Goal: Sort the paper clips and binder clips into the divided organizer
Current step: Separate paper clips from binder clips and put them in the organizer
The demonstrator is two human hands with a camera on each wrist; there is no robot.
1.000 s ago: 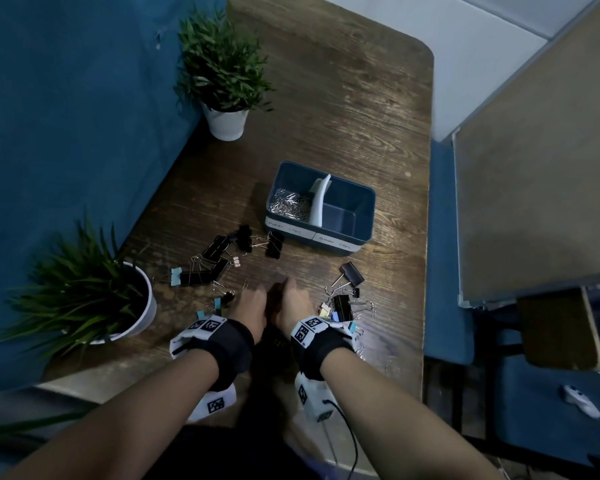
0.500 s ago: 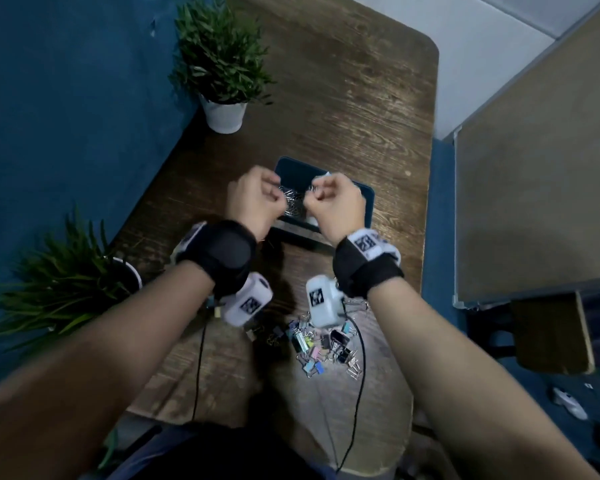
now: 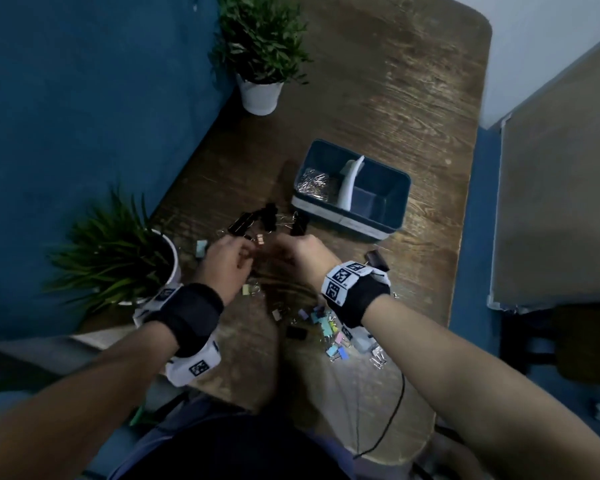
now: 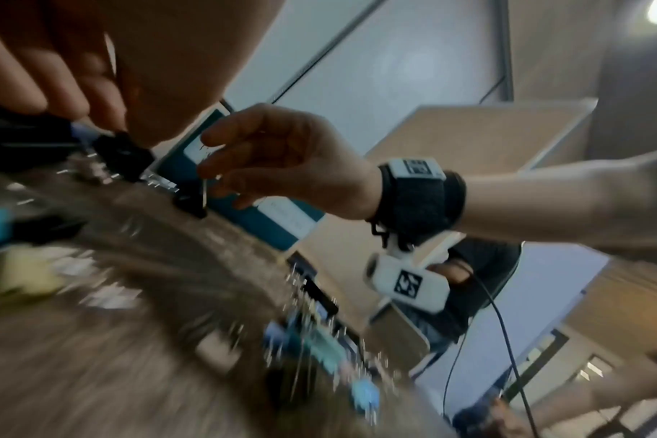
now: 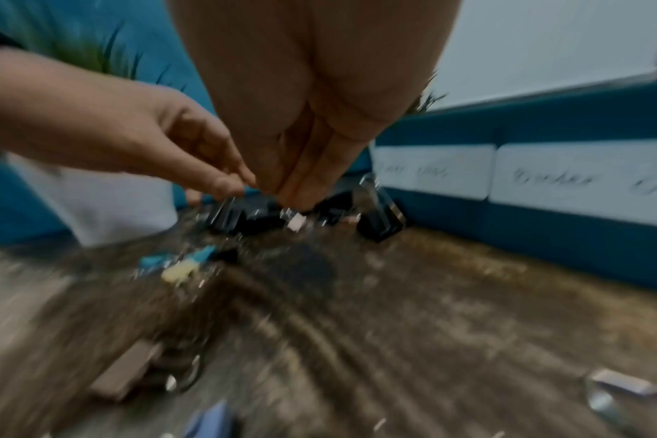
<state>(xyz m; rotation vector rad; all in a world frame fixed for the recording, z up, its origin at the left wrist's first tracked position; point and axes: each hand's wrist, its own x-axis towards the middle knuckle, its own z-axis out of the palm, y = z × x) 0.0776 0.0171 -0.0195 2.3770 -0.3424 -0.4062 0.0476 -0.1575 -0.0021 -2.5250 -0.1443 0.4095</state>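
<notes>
The dark blue divided organizer (image 3: 350,221) stands mid-table with a white divider (image 3: 351,183). Silver paper clips (image 3: 314,183) fill its left compartment; the right one looks bare. Black binder clips (image 3: 257,220) lie in a cluster just in front of it. My left hand (image 3: 244,244) and right hand (image 3: 284,244) hover side by side over that cluster, fingers pointing down. In the left wrist view the right hand (image 4: 222,183) pinches the wire handle of a black binder clip (image 4: 192,204). The left hand's fingers (image 5: 233,180) close over the clips; blur hides their hold.
Small coloured binder clips (image 3: 329,329) lie scattered under my right wrist, and one black clip (image 3: 376,259) sits further right. A potted plant (image 3: 260,95) stands at the back left, another (image 3: 118,251) beside my left arm. The table's right edge (image 3: 465,216) is close.
Half a second ago both hands were held as fists above the organizer. They have dropped back toward me onto the black binder clips in front of it.
</notes>
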